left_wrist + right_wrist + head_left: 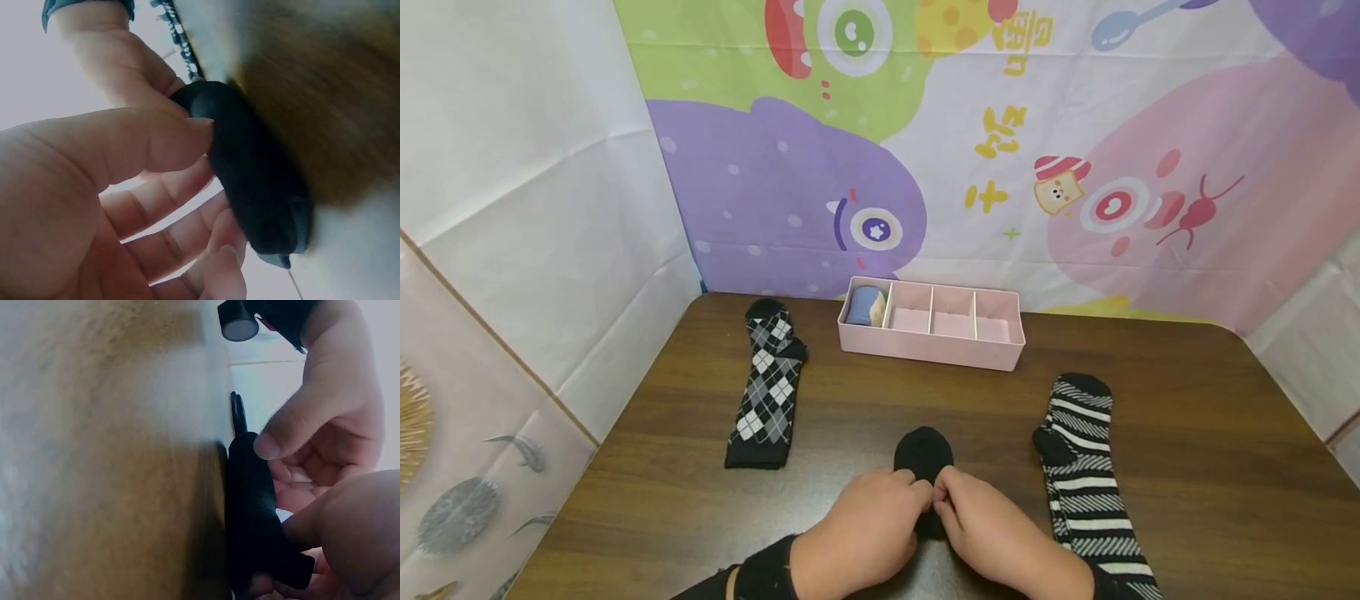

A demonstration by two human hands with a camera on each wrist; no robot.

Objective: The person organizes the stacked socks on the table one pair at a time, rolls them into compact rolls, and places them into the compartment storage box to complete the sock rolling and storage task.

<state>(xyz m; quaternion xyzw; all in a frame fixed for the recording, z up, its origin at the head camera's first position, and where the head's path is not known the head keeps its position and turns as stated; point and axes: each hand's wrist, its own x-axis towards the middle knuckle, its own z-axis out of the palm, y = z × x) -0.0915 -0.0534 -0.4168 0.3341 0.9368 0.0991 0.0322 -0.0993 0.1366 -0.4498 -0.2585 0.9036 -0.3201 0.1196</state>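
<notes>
A plain black sock (923,457) lies at the table's near middle, toe pointing away from me. My left hand (916,500) and right hand (949,505) meet over its near end, and each pinches the fabric between thumb and fingers. In the left wrist view, the left thumb (156,140) presses on the black sock (250,181) with the fingers curled beneath it. The right wrist view shows the black sock (250,506) edge-on against the table, gripped by both hands.
A black-and-white argyle sock (767,387) lies flat to the left and a black-and-white striped sock (1086,467) to the right. A pink divided box (934,348) stands at the back, with a rolled blue sock (867,305) in its leftmost compartment. Fabric walls enclose the wooden table (1210,433).
</notes>
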